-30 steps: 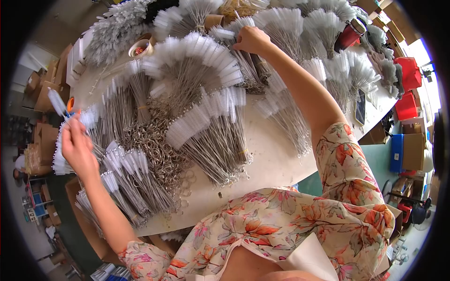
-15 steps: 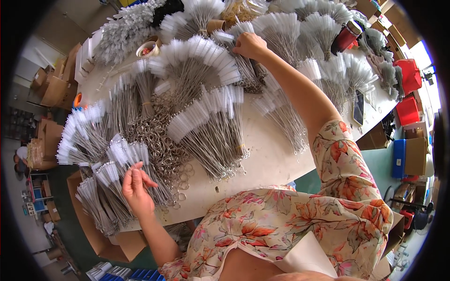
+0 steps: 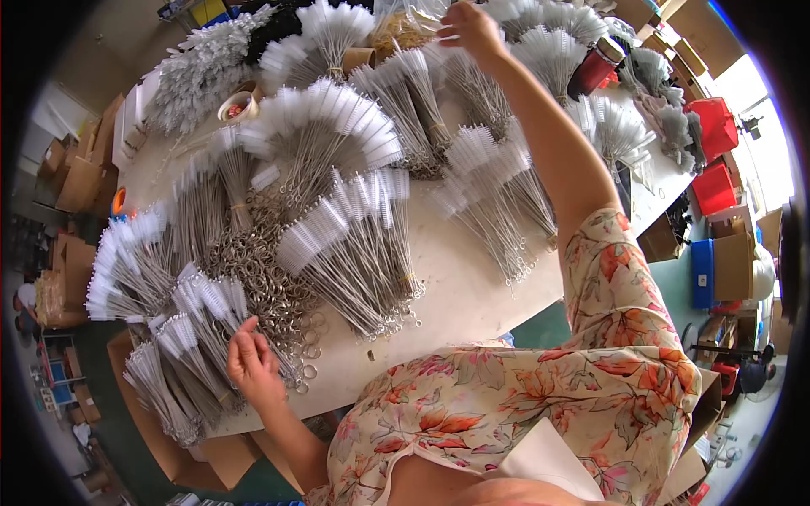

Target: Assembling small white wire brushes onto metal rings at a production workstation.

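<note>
My right hand [image 3: 472, 32] reaches to the far side of the table, fingers apart and nothing visible in them. It is beside a clear bag of yellowish rubber bands [image 3: 400, 34] and above bundles of wire brushes [image 3: 413, 93] with white bristles and thin metal stems. Near the table's front left, my left hand [image 3: 256, 367] hovers with loosely bent fingers and no object showing. Next to it are more wire brush bundles [image 3: 207, 304] and a heap of metal rings [image 3: 268, 266]. A large fanned group of brushes [image 3: 350, 253] lies in the middle.
A round tub [image 3: 240, 104] with small red things stands at the back left, beside a pile of white brushes [image 3: 194, 84]. A dark red flask [image 3: 596, 67] is at the far right. An open cardboard box [image 3: 202, 464] sits below the table's left edge [image 3: 245, 426].
My right hand has lifted off the far brush bundles, moved farther away and opened its fingers. My left hand has shifted slightly, its fingers a little more together. The whole view has shifted somewhat.
</note>
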A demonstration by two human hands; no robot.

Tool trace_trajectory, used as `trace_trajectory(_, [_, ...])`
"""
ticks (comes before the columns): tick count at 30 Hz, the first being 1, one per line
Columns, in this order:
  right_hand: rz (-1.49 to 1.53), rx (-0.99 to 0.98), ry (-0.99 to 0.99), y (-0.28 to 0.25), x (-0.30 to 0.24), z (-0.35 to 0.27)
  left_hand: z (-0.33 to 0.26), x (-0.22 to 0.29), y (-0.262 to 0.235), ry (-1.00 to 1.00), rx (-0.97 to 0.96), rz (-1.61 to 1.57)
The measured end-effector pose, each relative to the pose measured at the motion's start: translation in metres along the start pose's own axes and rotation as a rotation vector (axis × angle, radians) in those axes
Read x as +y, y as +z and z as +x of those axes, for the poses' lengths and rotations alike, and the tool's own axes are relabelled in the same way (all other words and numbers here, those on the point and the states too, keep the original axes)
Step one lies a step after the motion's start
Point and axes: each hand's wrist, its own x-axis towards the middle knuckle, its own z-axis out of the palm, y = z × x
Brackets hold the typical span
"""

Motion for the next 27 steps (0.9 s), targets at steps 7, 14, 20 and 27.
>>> trace_trajectory(7, [-1.403, 0.513, 0.183, -0.127, 0.014, 0.022, 0.002, -0.016, -0.025, -0.05, 0.052, -0.155])
trace_trajectory(14, [-1.316, 0.308, 0.114, -0.091, 0.004, -0.001, 0.002, -0.013, -0.006, -0.068, 0.072, -0.176])
trace_trajectory(20, [-0.098, -0.116, -0.205, 0.049, -0.081, -0.086, 0.008, 0.021, 0.043, 0.134, -0.147, -0.016])
trace_trajectory(27, [0.309, -0.597, 0.249, 0.155, -0.069, -0.25, 0.014, 0.031, 0.139, 0.523, -0.397, 0.106])
